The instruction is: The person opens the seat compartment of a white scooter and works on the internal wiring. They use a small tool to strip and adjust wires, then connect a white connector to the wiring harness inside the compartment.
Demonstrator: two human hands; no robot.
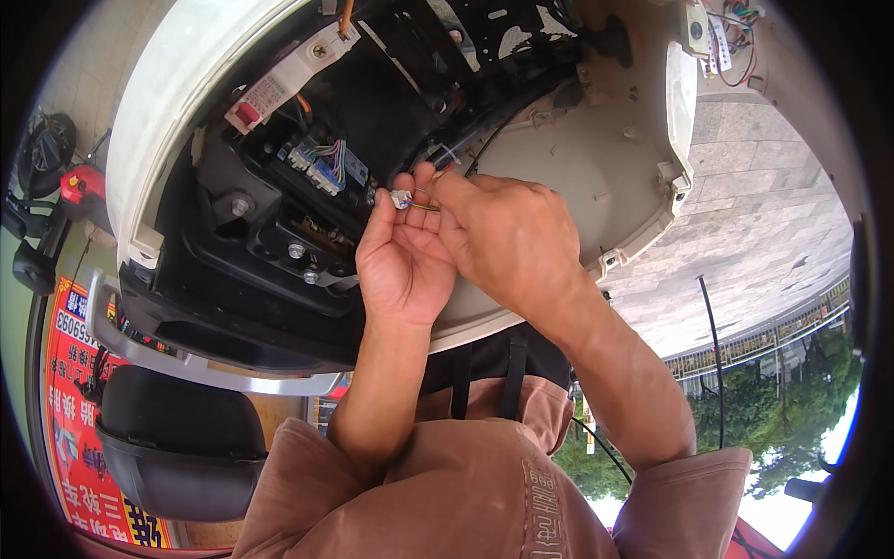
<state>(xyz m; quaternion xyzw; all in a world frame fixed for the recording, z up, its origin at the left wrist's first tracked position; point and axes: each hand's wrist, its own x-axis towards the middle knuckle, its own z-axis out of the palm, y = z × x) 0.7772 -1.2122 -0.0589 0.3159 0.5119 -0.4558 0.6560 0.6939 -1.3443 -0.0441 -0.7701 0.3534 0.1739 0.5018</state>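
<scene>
My left hand (408,258), palm up, holds a small white plug connector (401,199) between thumb and fingers. Thin coloured wires (423,206) run from the connector to my right hand (513,234), whose thumb and fingers pinch them; its fingertips are partly hidden. Both hands are close together over the opened body of a vehicle, probably an electric scooter. Left of them, a control unit with white and blue connectors (323,176) and a bundle of wires sits in the black frame. A white breaker with a red switch (248,114) lies farther up and left.
A white body panel rim (150,119) curves around the bay at the left. Hex bolts (296,251) stand out of the black frame. A pale panel (594,175) with clip tabs lies to the right. A black top case (181,447) is at lower left; loose wires (742,35) hang at upper right.
</scene>
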